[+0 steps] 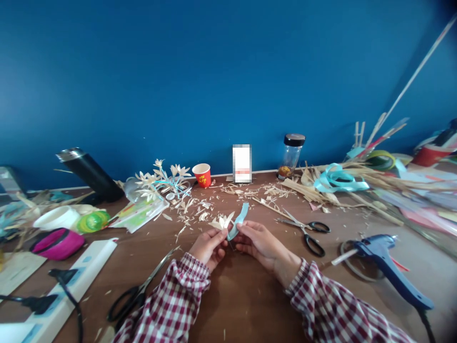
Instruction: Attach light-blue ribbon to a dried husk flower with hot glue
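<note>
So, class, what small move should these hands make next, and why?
Probably wind the blue strip round the base of the pale flower: the left hand holds the flower, and the right hand pinches the strip beside it, upper end free.

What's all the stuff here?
Flower: one, cream, middle
Strip: one, blue, middle
Flower bunch: one, cream, back left
Cup: one, red, back middle
Blurred rectangle: one, white, back middle
Jar: one, clear, back right
Bottle: one, black, back left
Scissors: two, black handled, left, right
Glue gun: one, blue, right
Loose ribbon: one, turquoise, back right
Power strip: one, white, left
Plugs: two, black, left
Pouch: one, pink, left
Scraps: many, cream, middle
Table: one, brown, underneath
Wall: one, blue, behind
Clutter: uncountable, mixed, sides
Sleeves: two, red checked, front
Left hand: one, holding flower
Right hand: one, holding strip
</note>
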Motion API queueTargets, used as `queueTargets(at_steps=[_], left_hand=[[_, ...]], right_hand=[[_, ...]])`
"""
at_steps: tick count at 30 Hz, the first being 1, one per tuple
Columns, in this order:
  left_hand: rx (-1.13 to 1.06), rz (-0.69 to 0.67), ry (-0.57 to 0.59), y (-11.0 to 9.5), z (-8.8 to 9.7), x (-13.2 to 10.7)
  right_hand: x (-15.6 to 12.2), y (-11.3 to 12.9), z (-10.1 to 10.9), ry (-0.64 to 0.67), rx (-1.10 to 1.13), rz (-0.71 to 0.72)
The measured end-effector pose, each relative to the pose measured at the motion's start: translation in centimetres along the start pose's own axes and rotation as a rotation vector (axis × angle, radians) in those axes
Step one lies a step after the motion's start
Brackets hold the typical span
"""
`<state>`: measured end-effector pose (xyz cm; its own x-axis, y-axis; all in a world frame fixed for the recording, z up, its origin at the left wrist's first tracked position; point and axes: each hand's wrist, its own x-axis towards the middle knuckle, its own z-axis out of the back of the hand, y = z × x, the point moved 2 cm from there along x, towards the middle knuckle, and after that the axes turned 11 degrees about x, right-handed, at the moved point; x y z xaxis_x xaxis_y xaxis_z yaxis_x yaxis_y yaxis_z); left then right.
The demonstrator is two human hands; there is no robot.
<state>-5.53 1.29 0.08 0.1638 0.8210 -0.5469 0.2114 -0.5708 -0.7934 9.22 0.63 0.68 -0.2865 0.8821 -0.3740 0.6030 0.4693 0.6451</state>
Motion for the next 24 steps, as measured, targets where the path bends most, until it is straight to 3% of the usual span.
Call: queueTargets(at_steps=[7,24], left_hand=[[-0.136,-0.063,-0.007,-0.1,0.28,0.32],[-0.043,-0.133,-0.086,0.06,-0.16,0.12]], right_hand=[[0.39,-0.26,0.3,-0.026,0.036,-0.001],[0.28,-0.62,0.28,-0.041,-0.054,0.038]])
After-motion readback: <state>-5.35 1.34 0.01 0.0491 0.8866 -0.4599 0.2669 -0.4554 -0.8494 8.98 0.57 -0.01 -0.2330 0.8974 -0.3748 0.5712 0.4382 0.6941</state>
